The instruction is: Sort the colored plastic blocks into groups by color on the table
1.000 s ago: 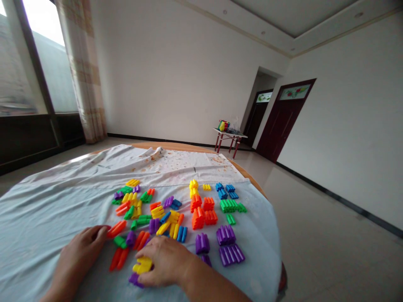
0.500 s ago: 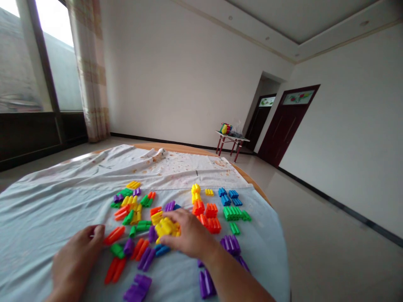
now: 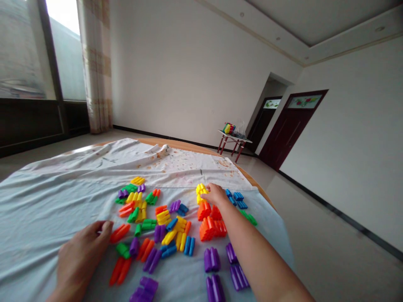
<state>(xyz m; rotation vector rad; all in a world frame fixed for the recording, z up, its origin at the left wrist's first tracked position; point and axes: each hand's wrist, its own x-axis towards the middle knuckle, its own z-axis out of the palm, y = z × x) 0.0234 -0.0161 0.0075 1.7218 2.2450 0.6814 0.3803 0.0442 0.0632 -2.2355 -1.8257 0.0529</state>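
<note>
My right hand (image 3: 215,194) reaches to the far side of the cloth, its fingers closed on a yellow ribbed plastic block (image 3: 204,189) at the yellow group. Orange blocks (image 3: 208,228) lie just below this group, and my forearm covers part of them. On the left, my left hand (image 3: 83,251) rests on the cloth, loosely curled with nothing seen in it. Beside its fingertips lies an orange block (image 3: 120,233). Mixed yellow, green, purple, blue and orange blocks spread between my hands, among them a yellow block (image 3: 169,237) and a blue block (image 3: 189,246).
A light blue and white cloth (image 3: 37,218) covers the round wooden table (image 3: 185,147). Purple blocks (image 3: 212,260) sit near my right forearm, with blue blocks (image 3: 241,200) and green blocks (image 3: 248,217) beyond it. A small table (image 3: 234,137) with bags stands by the far wall.
My right hand has moved from the yellow blocks in the mixed pile, away and to the right, to the yellow group. My left hand stays in about the same place. The view has shifted slightly.
</note>
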